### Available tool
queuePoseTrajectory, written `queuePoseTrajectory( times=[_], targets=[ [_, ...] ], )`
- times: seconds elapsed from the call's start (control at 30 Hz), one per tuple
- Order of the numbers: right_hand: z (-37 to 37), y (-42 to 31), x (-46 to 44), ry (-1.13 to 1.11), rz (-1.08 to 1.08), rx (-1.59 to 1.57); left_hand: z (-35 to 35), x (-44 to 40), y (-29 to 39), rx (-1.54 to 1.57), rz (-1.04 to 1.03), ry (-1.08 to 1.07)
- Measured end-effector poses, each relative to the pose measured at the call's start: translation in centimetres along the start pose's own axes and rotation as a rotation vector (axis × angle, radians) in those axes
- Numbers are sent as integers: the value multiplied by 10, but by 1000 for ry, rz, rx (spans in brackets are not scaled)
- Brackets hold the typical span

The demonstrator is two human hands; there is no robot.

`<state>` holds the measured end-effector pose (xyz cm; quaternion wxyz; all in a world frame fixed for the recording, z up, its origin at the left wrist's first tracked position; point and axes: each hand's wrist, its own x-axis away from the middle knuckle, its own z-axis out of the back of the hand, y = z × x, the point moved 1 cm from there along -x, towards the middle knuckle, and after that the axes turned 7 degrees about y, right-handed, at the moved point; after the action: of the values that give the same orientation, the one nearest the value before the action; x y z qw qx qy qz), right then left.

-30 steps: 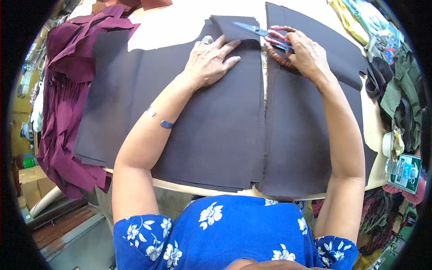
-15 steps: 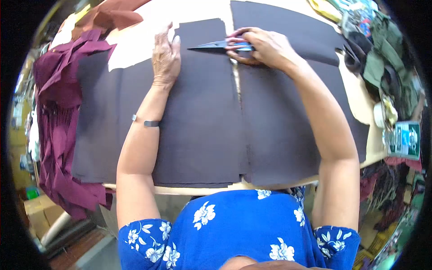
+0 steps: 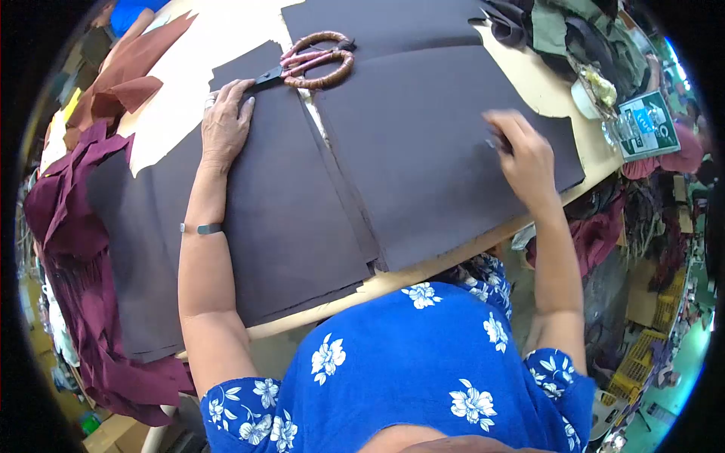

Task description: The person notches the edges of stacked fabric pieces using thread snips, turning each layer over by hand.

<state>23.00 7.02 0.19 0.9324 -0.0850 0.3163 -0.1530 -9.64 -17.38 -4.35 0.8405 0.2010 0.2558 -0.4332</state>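
Running up to the fingers of the left hand (image 3: 229, 124), the blades of the scissors (image 3: 308, 60) disappear there, so their tips cannot be seen. Motion blurs the right hand (image 3: 526, 155), and whether a small thing sits between its fingers is hard to tell. Part of another person shows at the upper left, mostly cut off: a blue sleeve (image 3: 130, 16) and a forearm. The far edge of the right-hand dark cloth (image 3: 430, 136) runs out of view at the top.

The left hand is spread palm down with the fingers nearly straight, pressing on the left-hand dark cloth (image 3: 279, 204) at the blades. The right hand is half curled, thumb near the fingers, and apart from the scissors. These lie across the gap between the two cloths, their wrapped handles over the right-hand one.

The left arm reaches nearly straight ahead, a bracelet (image 3: 209, 228) around it below the wrist. The right arm is bent at the elbow, forearm pointing forward, the hand above the right-hand dark cloth.
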Motion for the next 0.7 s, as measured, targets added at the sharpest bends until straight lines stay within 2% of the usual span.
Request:
queuePoseTrajectory(
  times=[0.13, 0.23, 0.27, 0.37, 0.5, 0.7],
  targets=[
    [9, 7, 62, 84, -239, -44, 2, 3, -4, 22, 20, 12],
    [-1, 3, 73, 206, -222, 12, 2, 4, -3, 54, 44, 1],
    [-5, 3, 71, 243, -246, -60, 2, 3, -7, 63, 45, 0],
    [-5, 7, 77, 277, -211, -92, 5, 3, -5, 75, 72, -11],
    [-4, 4, 80, 305, -259, -167, 2, 4, -10, 10, 7, 19],
    [-4, 5, 77, 323, -171, -83, 0, 6, -11, 21, 13, 21]
  ],
)
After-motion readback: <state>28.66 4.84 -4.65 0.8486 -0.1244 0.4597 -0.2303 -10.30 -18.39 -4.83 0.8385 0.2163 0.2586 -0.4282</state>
